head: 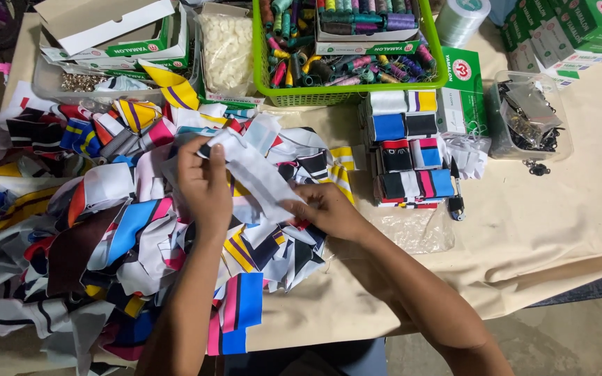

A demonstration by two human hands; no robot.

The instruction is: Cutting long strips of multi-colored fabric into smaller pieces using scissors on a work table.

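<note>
Both hands grasp one white fabric strip (256,174) above the pile of coloured fabric scraps (106,230): left hand (205,186) pinching its upper end, right hand (325,209) its lower end.

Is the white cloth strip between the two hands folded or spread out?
Spread out. The white cloth strip runs flat and stretched between the left hand and the right hand, each pinching one end above the pile of colourful strips.
</note>
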